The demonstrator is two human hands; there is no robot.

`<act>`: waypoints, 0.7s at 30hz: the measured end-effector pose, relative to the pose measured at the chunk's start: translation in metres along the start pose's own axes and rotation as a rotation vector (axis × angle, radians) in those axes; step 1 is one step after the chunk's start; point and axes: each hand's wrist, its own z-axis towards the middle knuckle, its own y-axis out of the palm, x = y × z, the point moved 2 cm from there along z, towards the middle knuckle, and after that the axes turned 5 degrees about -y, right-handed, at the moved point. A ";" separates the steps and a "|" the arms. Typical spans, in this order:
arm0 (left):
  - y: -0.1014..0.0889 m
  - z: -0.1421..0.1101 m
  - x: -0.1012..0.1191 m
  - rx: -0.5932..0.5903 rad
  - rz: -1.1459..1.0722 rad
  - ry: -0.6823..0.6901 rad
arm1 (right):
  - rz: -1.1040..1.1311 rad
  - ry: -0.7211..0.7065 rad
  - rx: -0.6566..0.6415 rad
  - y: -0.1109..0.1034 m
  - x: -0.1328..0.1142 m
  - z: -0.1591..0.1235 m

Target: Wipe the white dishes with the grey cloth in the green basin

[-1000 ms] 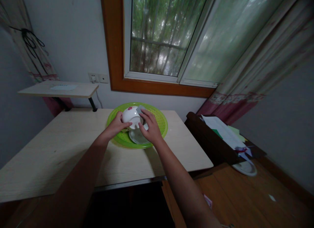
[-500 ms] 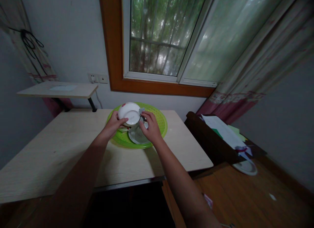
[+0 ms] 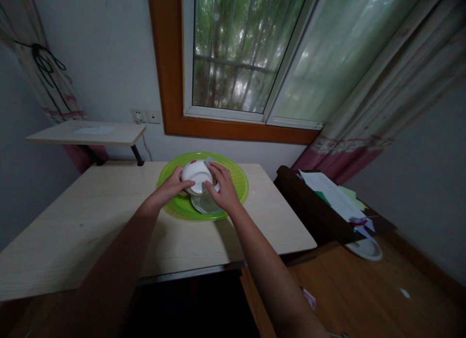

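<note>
A white bowl [image 3: 198, 175] with red decoration is tilted so that its foot faces me, above the green plastic basket [image 3: 240, 180]. My left hand [image 3: 173, 186] grips the bowl's left side, thumb across the underside. On the bowl's right side lies my right hand [image 3: 222, 186], its thumb and fingers bent against the bowl. A pale grey cloth-like piece [image 3: 208, 160] sticks out at the right fingertips; its exact kind is unclear. In the basket under my hands is a clear glass dish [image 3: 206, 203], partly hidden by the bowl and right hand.
The basket stands on a light wooden table [image 3: 109, 221] below the window [image 3: 236, 61]. A small raised shelf [image 3: 87, 132] is at the back left. To the right, a dark brown piece of furniture [image 3: 309, 209] holds papers [image 3: 331, 194].
The bowl has moved slightly right and down and has turned, with my left hand following. My right hand now lies closer against the bowl's side.
</note>
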 end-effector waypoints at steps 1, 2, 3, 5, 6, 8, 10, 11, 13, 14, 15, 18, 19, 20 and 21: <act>0.000 0.000 0.000 -0.002 0.020 0.002 | 0.000 -0.007 0.000 0.000 0.000 0.000; 0.001 0.000 0.000 0.001 0.033 0.010 | 0.000 -0.011 0.002 0.000 -0.001 0.000; 0.001 -0.001 0.001 0.010 0.036 0.019 | 0.000 -0.012 0.006 0.000 -0.001 0.000; 0.001 -0.002 0.002 0.029 0.024 0.024 | 0.001 -0.008 0.012 -0.001 -0.002 0.000; 0.001 -0.002 0.003 0.038 0.010 0.019 | 0.002 -0.003 0.015 -0.001 -0.001 0.000; 0.001 -0.002 0.003 0.058 -0.022 -0.001 | 0.004 0.005 0.018 0.000 -0.001 0.000; 0.001 -0.002 0.004 0.084 -0.059 -0.017 | 0.006 0.013 0.024 0.000 0.001 0.000; 0.001 -0.002 0.004 0.099 -0.081 -0.021 | 0.010 0.018 0.027 0.000 0.002 -0.001; 0.001 -0.002 0.005 0.131 -0.124 -0.018 | 0.030 0.035 0.028 0.002 0.005 -0.002; 0.001 -0.002 0.006 0.154 -0.145 -0.012 | 0.047 0.044 0.024 0.003 0.006 -0.002; 0.001 -0.002 0.007 0.177 -0.163 -0.007 | 0.065 0.052 0.017 0.004 0.007 -0.003; 0.001 -0.004 0.011 0.222 -0.219 0.012 | 0.115 0.059 -0.023 0.007 0.008 -0.005; 0.001 -0.005 0.012 0.226 -0.238 0.016 | 0.125 0.054 -0.036 0.008 0.007 -0.005; 0.001 -0.005 0.013 0.224 -0.255 0.021 | 0.132 0.050 -0.044 0.008 0.007 -0.005; 0.001 -0.006 0.014 0.218 -0.269 0.023 | 0.136 0.046 -0.046 0.008 0.007 -0.005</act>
